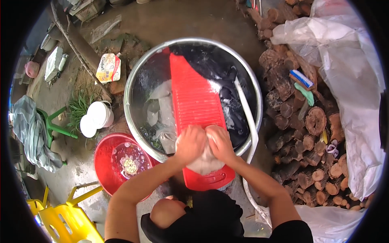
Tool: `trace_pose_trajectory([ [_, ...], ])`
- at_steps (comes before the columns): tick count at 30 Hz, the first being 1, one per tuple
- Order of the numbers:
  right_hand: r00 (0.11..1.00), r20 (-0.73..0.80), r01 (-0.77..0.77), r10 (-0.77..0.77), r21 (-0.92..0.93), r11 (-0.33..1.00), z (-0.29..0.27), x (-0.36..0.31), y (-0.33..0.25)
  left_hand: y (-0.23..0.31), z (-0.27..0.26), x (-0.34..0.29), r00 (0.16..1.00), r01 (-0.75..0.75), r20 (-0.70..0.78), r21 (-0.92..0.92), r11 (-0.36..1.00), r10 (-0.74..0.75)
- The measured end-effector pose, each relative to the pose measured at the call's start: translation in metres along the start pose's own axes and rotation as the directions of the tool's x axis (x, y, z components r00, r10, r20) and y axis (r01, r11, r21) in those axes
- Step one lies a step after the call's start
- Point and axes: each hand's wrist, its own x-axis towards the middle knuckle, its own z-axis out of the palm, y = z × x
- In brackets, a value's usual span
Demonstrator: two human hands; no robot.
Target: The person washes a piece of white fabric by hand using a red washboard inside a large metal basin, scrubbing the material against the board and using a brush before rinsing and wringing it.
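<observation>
A red ridged washboard (198, 109) leans in a large round metal tub (130, 77), its near end with a handle slot sticking out over the rim toward me. My left hand (191, 142) and my right hand (220, 141) lie side by side on its lower part, fingers curled into a bunched whitish wet cloth (202, 162) pressed against the board. Dark wet clothes (206, 58) fill the tub's far and right side, with grey cloth (164, 117) in water at the left. A white hose (249, 117) runs over the right rim into the tub.
A red basin (103, 160) of sudsy water stands left of the tub, near a white bucket (101, 113). Yellow chairs (67, 218) and a green stool (52, 123) are farther left. Stacked firewood (308, 141) lines the right, with a blue-bristled brush (302, 79) and plastic sheeting (344, 52) on it.
</observation>
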Motion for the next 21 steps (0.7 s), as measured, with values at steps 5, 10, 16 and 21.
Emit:
trace_pose_trajectory([
  [5,0.956,0.292,0.100,-0.022,-0.254,0.962,-0.002,-0.053,-0.002,0.022,-0.014,-0.003,0.855,-0.103,0.510,-0.012,0.995,0.095],
  [10,0.977,-0.089,-0.210,0.193,-0.512,0.833,-0.002,0.009,0.018,0.004,-0.003,0.034,0.983,0.184,-0.010,0.090,0.979,-0.184],
  [16,0.761,-0.109,-0.646,0.640,-0.040,0.762,0.015,-0.021,-0.023,0.005,-0.017,-0.023,0.942,0.336,0.045,-0.174,0.926,-0.333],
  [21,0.865,0.054,-0.494,0.499,-0.089,0.865,0.020,-0.047,-0.061,-0.025,-0.060,-0.058,0.916,0.401,0.134,-0.311,0.862,-0.378],
])
